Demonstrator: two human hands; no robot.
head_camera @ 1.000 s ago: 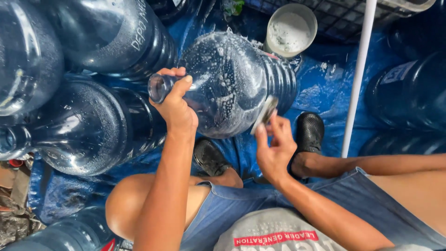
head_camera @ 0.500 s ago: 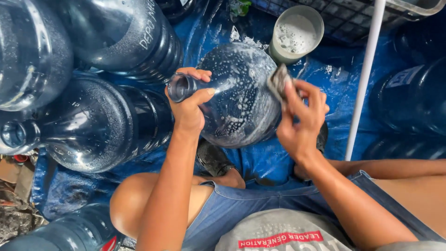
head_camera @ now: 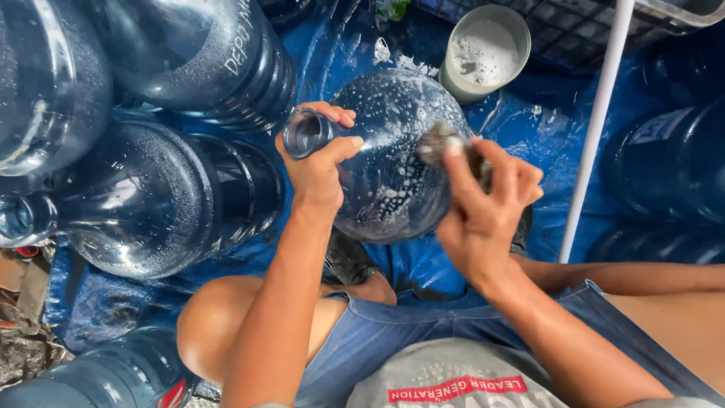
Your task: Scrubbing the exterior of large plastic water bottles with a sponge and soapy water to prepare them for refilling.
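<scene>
A large clear-blue water jug (head_camera: 389, 162), wet with soap foam, lies tilted over a blue tarp (head_camera: 513, 128) in front of me. My left hand (head_camera: 321, 159) grips its open neck (head_camera: 302, 134) from the left. My right hand (head_camera: 483, 204) presses a small grey scrubbing pad (head_camera: 442, 143) against the jug's upper right shoulder, fingers closed around it. My bare knees and denim shorts show below.
Several more big blue jugs lie to the left (head_camera: 143, 196), top left (head_camera: 204, 53), bottom left and right (head_camera: 664, 166). A pale cup of soapy water (head_camera: 487, 49) stands beyond the jug. A white pipe (head_camera: 596, 128) runs down at the right. A dark crate sits at the top right.
The jug has turned more upright and swung toward me. My right hand has risen from the jug's lower side to its upper shoulder with the pad. My left hand stays on the neck.
</scene>
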